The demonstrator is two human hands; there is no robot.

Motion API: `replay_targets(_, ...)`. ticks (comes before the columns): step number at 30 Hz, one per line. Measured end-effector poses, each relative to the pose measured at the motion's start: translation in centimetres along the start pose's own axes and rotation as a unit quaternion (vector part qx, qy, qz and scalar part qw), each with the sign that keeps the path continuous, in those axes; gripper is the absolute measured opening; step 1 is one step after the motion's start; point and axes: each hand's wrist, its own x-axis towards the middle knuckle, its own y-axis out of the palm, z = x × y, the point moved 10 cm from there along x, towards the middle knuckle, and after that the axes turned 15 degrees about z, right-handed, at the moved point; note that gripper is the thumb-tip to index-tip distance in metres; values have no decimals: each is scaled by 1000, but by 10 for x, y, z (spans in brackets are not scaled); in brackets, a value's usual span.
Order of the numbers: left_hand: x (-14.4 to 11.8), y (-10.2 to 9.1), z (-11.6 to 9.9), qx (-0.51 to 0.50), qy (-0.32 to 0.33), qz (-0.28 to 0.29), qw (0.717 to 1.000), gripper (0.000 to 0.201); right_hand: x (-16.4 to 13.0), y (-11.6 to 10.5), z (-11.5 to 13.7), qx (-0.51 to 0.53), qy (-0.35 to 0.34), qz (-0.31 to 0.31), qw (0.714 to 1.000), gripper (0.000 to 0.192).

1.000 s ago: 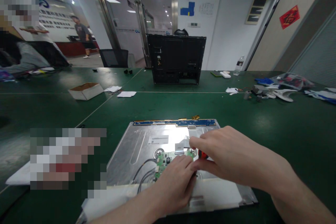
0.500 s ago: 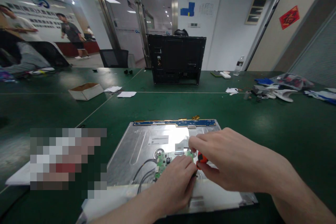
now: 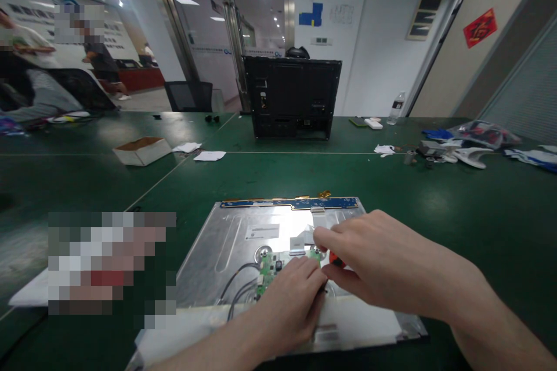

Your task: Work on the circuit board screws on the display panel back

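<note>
A display panel (image 3: 235, 226) lies metal back up on the table, with a blue circuit strip (image 3: 270, 204) along its far edge. On it sits a green circuit board (image 3: 266, 272), with dark cables (image 3: 237, 275) running off its left side. My right hand (image 3: 369, 258) is closed around the red and black handle of a screwdriver (image 3: 335, 259), whose tip is hidden. Against the board's near right part rests my left hand (image 3: 298, 295), fingers bent and together beside the screwdriver; what they pinch is hidden.
Beyond the panel stands a black monitor housing (image 3: 293, 95). An open white box (image 3: 143, 152) and papers (image 3: 210, 156) lie to the left. Far right are a bottle (image 3: 395, 108) and a clutter of bags and parts (image 3: 485, 134). A person (image 3: 102, 58) is in the background.
My right hand has turned slightly around the screwdriver handle, covering more of it. My left hand stays in place. The background person has moved left.
</note>
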Motion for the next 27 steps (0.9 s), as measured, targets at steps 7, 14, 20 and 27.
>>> replay_targets(7, 1, -3, -1, 0, -1, -3, 1000, 19, -2, 2, 7, 28, -34, 9, 999, 9)
replay_targets(14, 1, 0, 1, 5, -12, 7, 1000, 20, 4, 2, 1, 7, -4, 16, 1000, 11)
replay_targets(20, 0, -2, 0, 2, 0, -2, 1000, 17, 2, 0, 4, 13, -28, 9, 999, 5)
replay_targets(27, 0, -4, -1, -3, 7, -9, 1000, 22, 0, 1, 9, 22, -50, 17, 998, 9)
